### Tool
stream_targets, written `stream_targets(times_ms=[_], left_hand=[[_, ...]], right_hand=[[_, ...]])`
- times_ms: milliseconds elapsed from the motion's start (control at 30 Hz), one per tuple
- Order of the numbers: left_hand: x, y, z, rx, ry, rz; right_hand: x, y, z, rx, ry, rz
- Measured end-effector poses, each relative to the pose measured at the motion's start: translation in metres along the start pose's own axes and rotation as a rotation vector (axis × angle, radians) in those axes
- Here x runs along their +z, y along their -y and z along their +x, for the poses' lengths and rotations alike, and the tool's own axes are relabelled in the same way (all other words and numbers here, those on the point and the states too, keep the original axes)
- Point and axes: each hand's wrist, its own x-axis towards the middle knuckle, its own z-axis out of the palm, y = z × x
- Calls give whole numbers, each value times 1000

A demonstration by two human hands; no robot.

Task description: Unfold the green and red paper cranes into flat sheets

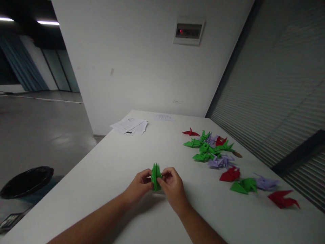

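Note:
A green folded origami paper [154, 176] stands upright just above the white table [122, 162], its narrow points facing up. From the left side, my left hand [139, 184] pinches its edge between thumb and fingers. My right hand [173, 184] grips the opposite edge, with the thumb lying across the near face. Several finished paper cranes in green, red and purple lie to the right, among them a red crane [230, 174] and a green crane [245, 185].
Printed sheets [128, 125] lie at the table's far left, with another sheet [164, 117] by the wall. A black-lined bin [26, 181] stands on the floor at left. Window blinds [266, 95] run along the right edge. A brown round object [237, 154] sits beside the cranes.

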Motion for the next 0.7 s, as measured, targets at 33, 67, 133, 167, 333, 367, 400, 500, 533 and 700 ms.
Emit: stream_targets(times_ms=[33,67,133,167,333,367,400,500,533,700], left_hand=[[1,0,0,1,3,-8],[2,1,0,10,1,-9],[3,2,0,36,-30,7],[3,2,0,51,-54,21],[-1,0,2,102,-95,119],[-2,-1,2,109,-86,138],[-2,-2,2,115,-74,152],[-2,-4,1,140,-47,179],[-2,-4,1,155,-43,189],[-4,0,2,224,-17,266]], right_hand=[[0,0,-1,-4,-11,-28],[0,0,-1,-21,-2,-64],[-2,4,-2,-68,75,-120],[-4,7,-2,-85,134,-127],[-5,12,-4,30,264,-36],[-4,10,-4,65,243,-16],[-3,7,-4,94,219,9],[-3,-4,-4,155,185,128],[-3,-7,-5,180,176,164],[-6,-6,-6,261,175,198]])
